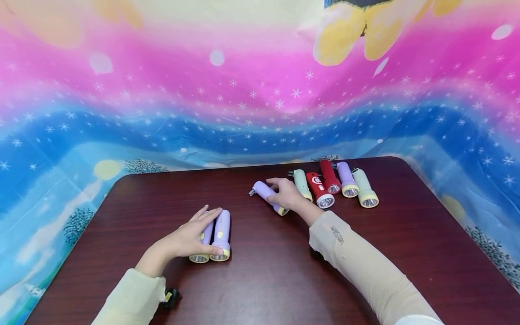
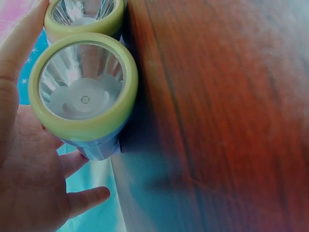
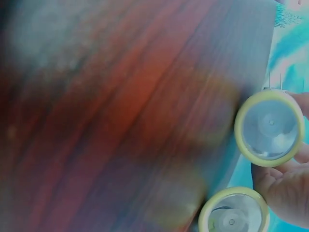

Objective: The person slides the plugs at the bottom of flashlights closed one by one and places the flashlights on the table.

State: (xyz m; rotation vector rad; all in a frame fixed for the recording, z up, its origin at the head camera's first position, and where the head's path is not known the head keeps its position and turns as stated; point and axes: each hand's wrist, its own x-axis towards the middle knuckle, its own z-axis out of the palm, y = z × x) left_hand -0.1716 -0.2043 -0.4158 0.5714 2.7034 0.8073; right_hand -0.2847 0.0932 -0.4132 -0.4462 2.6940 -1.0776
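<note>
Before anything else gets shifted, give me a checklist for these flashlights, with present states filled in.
1. Right hand gripping the held purple flashlight: ok, between fingers and thumb.
2. Its prongs folded away: not ok, they stick out.
3. It is clear of the table: cannot tell.
4. Purple pair side by side: ok, with the left hand resting on them.
5. All purple flashlights together: not ok, another purple flashlight lies between a red flashlight and a green flashlight.

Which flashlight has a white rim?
The red cylindrical flashlight with a white badge. The dark red flashlight has a red rim; purple flashlights and pale green flashlights have yellow.
</note>
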